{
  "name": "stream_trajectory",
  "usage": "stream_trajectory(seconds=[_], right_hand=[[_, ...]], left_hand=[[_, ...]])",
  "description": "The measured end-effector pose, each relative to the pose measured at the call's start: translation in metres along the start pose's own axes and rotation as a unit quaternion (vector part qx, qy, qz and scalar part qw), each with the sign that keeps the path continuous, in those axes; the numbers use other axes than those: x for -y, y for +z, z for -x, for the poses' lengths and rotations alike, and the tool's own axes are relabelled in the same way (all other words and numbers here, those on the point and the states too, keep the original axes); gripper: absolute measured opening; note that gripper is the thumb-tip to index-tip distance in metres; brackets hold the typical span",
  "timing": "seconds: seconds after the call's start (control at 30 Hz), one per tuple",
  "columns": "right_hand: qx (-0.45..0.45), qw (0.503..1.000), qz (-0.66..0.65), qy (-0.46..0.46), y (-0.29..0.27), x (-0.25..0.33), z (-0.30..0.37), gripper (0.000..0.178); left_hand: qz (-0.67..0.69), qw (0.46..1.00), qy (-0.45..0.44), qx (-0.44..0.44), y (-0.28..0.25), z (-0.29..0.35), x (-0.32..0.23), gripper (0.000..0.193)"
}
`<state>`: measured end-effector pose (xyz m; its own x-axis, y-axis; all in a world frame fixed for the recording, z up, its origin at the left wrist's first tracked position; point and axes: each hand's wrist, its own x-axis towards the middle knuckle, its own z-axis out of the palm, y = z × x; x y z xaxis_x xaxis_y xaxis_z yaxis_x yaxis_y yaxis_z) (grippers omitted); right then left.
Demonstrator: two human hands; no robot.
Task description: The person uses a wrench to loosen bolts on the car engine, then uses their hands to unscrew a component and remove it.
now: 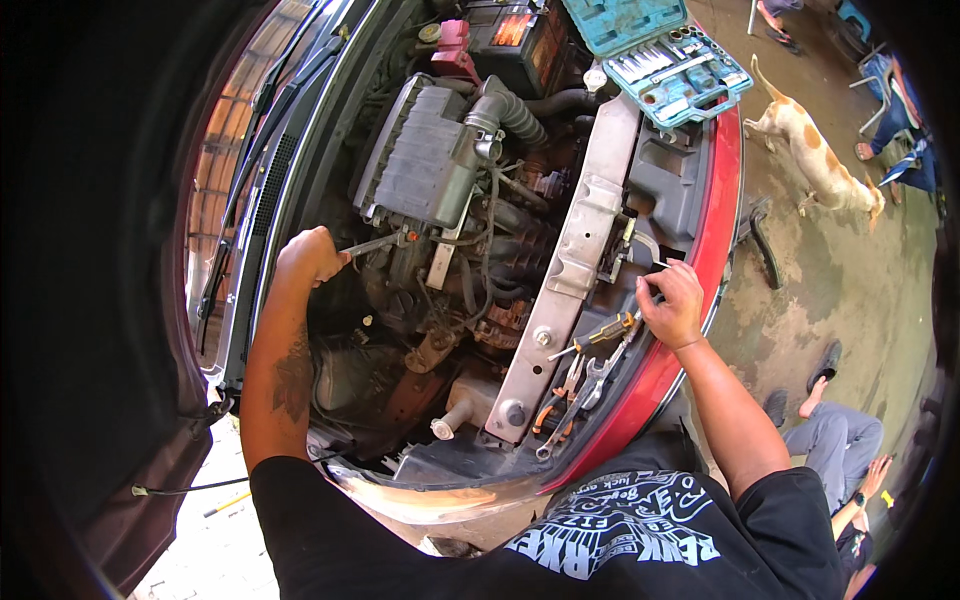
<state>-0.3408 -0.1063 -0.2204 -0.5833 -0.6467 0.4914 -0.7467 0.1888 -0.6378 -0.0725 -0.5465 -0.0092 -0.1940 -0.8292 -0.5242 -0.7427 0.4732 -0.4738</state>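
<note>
My left hand (312,256) is closed around the handle of a ratchet wrench (375,244). The wrench's head reaches an orange spot at the lower edge of the grey air filter housing (415,150) in the car's engine bay. Over the front panel, beside the hood latch area, my right hand (672,308) has its fingers curled in. A thin metal piece shows near its fingertips; whether they grip it I cannot tell. Just below that hand lie a yellow-and-black screwdriver (606,332), orange-handled pliers (556,408) and several wrenches (588,384).
An open teal socket set case (690,85) rests on the front corner, near the battery (512,38). A silver crossbar (575,265) spans the bay beside the red bumper (722,190). A white-and-tan dog (815,150) stands on the floor; people sit at the right.
</note>
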Motion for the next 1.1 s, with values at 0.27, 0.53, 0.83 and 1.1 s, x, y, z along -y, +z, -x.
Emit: stream_trajectory(seconds=[0.27,0.53,0.83,1.1], right_hand=[[0.001,1.0,-0.01,-0.002,-0.001,0.001,-0.002,0.014],[-0.001,1.0,-0.006,-0.003,0.001,0.001,-0.002,0.015],[0.0,1.0,-0.003,-0.003,0.002,0.0,0.0,0.014],[0.003,1.0,-0.005,0.005,0.001,0.003,-0.002,0.014]], left_hand=[[0.053,0.996,-0.021,0.068,0.006,-0.027,0.007,0.05],[0.129,0.992,0.01,0.01,0.063,-0.007,0.03,0.056],[0.422,0.89,-0.051,-0.167,0.252,0.025,-0.035,0.053],[0.751,0.637,-0.125,-0.12,0.259,0.055,-0.159,0.05]])
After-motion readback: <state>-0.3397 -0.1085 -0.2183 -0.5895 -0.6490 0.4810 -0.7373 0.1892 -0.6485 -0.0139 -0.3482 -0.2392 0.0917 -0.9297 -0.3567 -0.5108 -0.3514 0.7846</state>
